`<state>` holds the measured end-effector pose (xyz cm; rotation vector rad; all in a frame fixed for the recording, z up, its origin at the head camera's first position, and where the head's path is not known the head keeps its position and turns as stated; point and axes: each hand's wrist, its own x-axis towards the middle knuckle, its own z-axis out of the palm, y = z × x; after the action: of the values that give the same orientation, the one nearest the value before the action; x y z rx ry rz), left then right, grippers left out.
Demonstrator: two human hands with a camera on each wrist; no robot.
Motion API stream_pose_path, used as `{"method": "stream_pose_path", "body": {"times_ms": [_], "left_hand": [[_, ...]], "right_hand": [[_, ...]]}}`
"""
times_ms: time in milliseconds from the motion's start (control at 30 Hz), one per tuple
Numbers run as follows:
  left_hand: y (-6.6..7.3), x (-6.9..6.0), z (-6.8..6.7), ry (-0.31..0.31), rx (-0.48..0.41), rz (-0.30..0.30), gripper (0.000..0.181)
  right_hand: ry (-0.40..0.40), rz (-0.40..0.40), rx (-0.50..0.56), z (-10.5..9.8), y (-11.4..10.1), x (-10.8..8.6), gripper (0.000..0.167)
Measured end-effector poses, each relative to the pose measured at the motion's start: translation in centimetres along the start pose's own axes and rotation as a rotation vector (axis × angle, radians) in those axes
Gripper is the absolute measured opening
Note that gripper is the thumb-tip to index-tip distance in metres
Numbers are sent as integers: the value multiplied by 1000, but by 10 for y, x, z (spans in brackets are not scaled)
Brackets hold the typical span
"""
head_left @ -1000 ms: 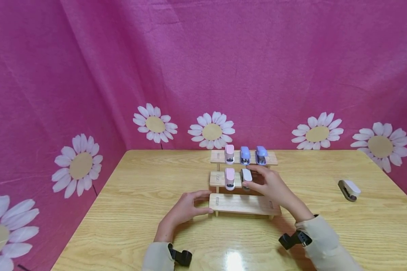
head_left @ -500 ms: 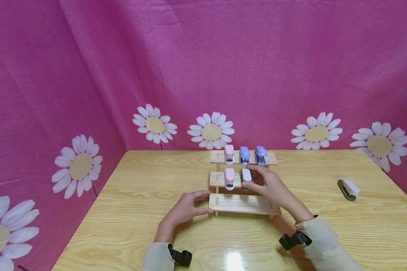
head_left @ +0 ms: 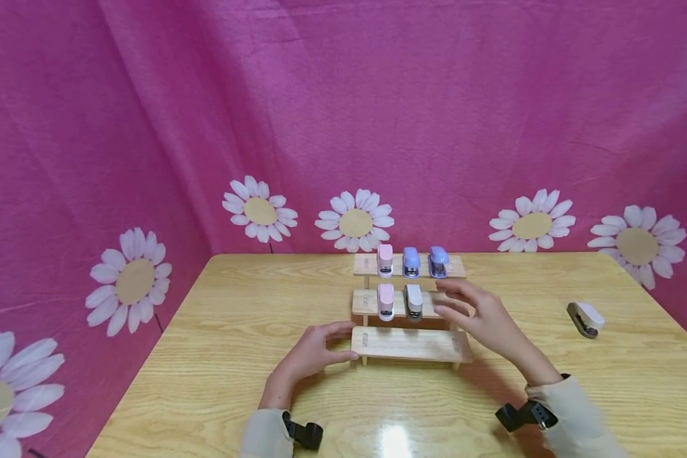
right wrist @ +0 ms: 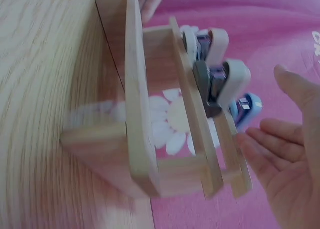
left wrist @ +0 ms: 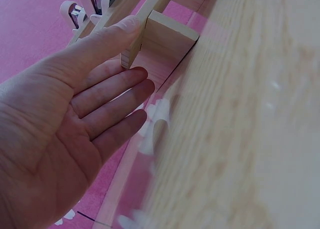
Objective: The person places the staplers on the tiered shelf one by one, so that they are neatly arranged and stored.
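A three-step wooden display stand (head_left: 410, 344) stands on the table. My left hand (head_left: 315, 353) rests at the left end of its lowest step, thumb at the front corner and fingers fairly straight, as the left wrist view (left wrist: 75, 104) also shows. On the middle step sit a pink stapler (head_left: 386, 300) and, to its right, a white-and-grey stapler (head_left: 414, 300). My right hand (head_left: 483, 318) is just right of that white-and-grey stapler, apart from it, holding nothing. The top step carries a pink stapler (head_left: 385, 259) and two blue staplers (head_left: 411, 261), (head_left: 437, 261).
Another white-and-grey stapler (head_left: 586, 319) lies on the wooden table (head_left: 252, 299) at the far right. A pink cloth (head_left: 343, 114) with daisies hangs behind and at the left. Each wrist wears a black strap, such as the right strap (head_left: 527, 415).
My right hand has let go of the white-and-grey stapler on the middle step and moved to the right. That stapler stays on the step. The left hand keeps its place.
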<state>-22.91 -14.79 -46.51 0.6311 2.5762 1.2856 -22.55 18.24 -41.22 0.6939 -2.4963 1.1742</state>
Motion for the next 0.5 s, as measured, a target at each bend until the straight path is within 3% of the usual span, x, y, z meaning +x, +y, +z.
{"method": "stream_pose_path", "body": {"times_ms": [167, 500], "left_hand": [[-1, 1, 0, -2, -7, 0, 63], [-3, 2, 1, 2, 5, 5, 64]], "right_hand": [[82, -51, -58, -18, 9, -11, 40], [134, 26, -20, -61, 43, -35, 43]]}}
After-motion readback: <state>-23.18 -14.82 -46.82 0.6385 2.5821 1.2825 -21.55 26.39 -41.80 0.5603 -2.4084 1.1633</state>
